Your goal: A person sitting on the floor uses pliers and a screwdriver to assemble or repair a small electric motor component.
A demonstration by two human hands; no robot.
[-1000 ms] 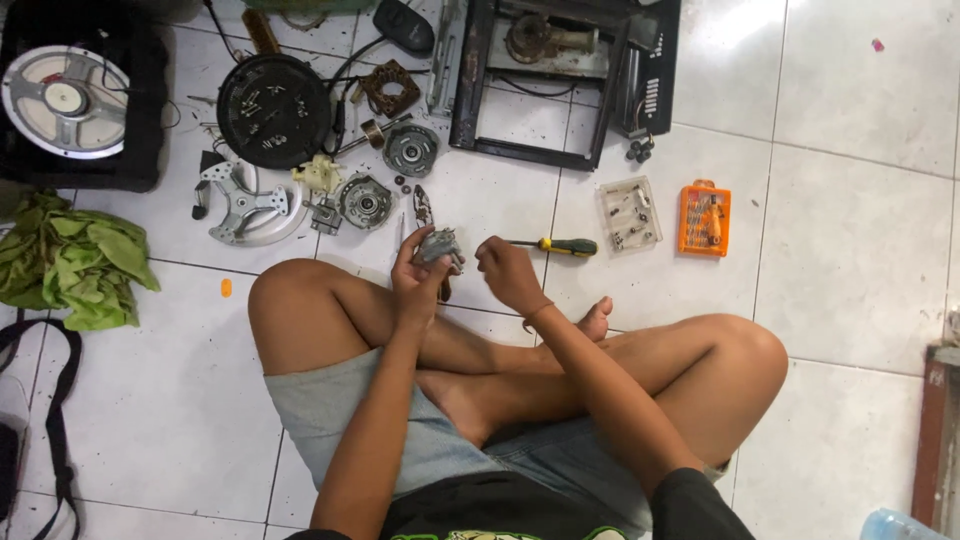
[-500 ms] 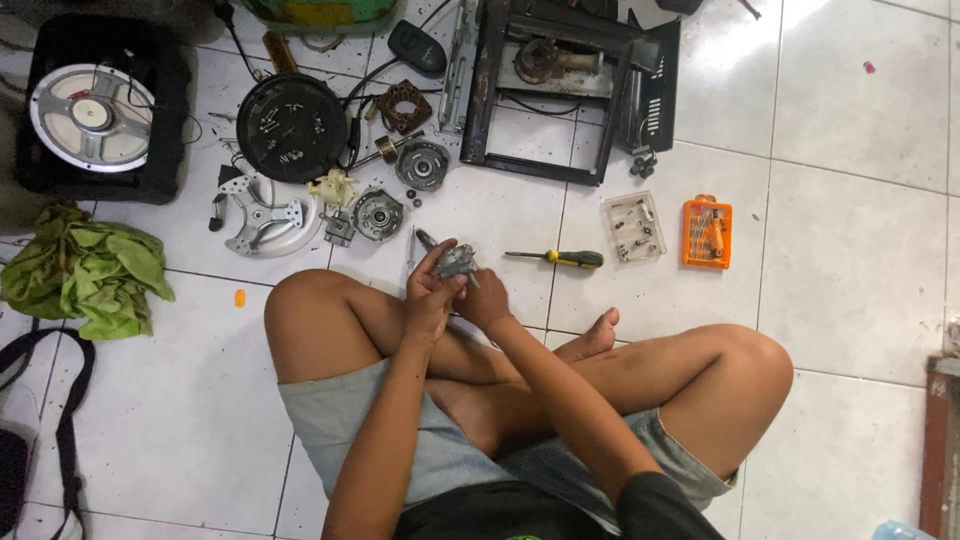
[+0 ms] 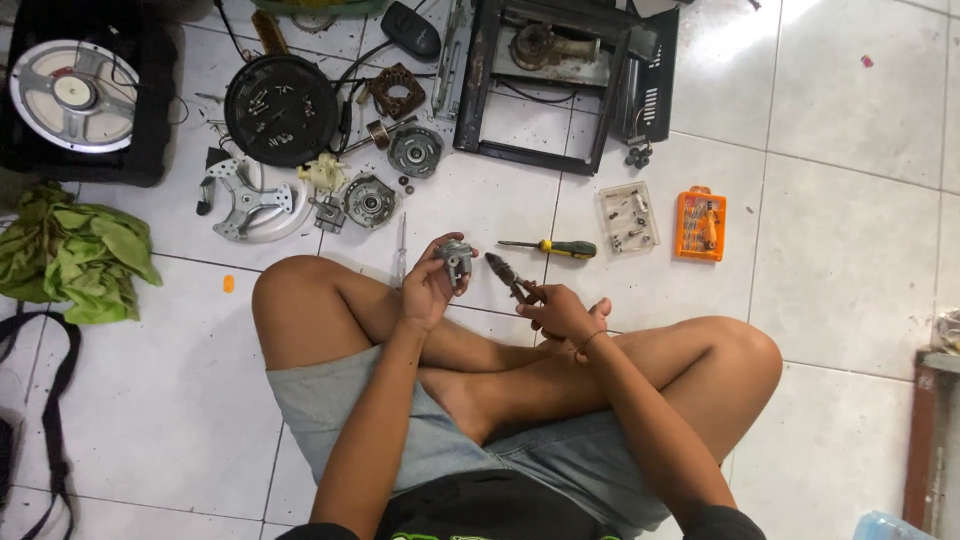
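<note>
your left hand [image 3: 428,290] is closed around a small grey metal part [image 3: 456,258], fingers wrapped at its base, the part poking up above the knee and over the white floor [image 3: 850,250]. your right hand [image 3: 560,312] is clamped on the handles of the pliers [image 3: 508,278]; their nose points toward the part, near it but not touching. whether the nose is parted or closed cannot be told at this size.

handling, judged: the part looks like cast or stamped metal, so stiff, dense for its bulk, not fragile, possibly greasy and slippery. grip it by the body, not by any thin tab or shaft. the pliers are rigid; hold well back on the handles as you do.

just beyond the part lie a screwdriver [image 3: 552,247] with a yellow-green handle and a second, clear-handled driver [image 3: 401,248] by your left knee. further out: an orange bit case [image 3: 700,224] and a clear tray [image 3: 628,216].
</note>
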